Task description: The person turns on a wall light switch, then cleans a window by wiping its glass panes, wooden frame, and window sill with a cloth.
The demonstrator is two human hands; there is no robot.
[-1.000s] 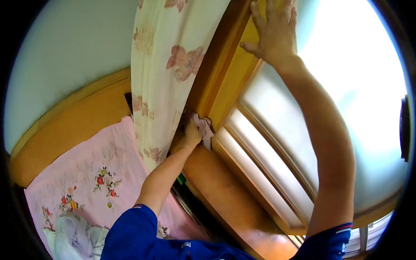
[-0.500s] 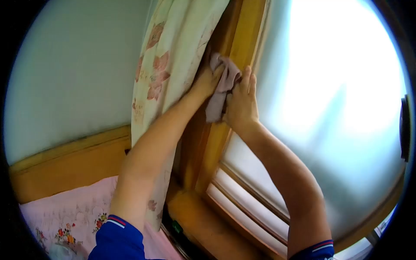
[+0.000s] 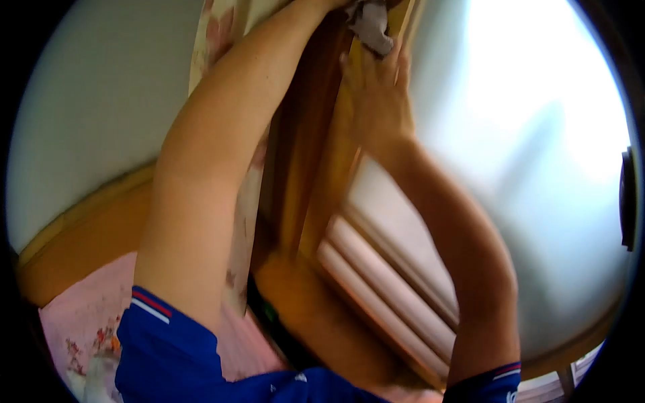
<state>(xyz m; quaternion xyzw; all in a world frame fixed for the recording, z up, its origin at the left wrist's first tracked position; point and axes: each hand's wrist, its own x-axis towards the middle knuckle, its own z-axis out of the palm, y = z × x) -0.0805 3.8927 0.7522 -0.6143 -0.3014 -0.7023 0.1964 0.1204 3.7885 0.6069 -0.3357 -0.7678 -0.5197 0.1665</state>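
Note:
A greyish-mauve cloth [image 3: 371, 28] is bunched against the wooden window frame [image 3: 322, 158] near the top edge of the view. My left hand [image 3: 330, 3] is at the cloth and grips it, though the upper edge cuts off most of the fingers. Just below the cloth, my right hand [image 3: 384, 107] lies with fingers spread on the frame beside the glass, a little blurred by motion. Its fingertips come close to the cloth's lower end; whether they touch cannot be made out.
A floral curtain [image 3: 218, 33] hangs behind my left arm. The bright frosted window pane [image 3: 484, 134] fills the right side. Below are a wooden sill [image 3: 316, 322], a wooden headboard [image 3: 87, 228] and pink floral bedding [image 3: 87, 295].
Both hands have moved up along the frame, the left one farther, carrying the cloth to the top edge. My right hand's fingers have spread, and the view has shifted slightly.

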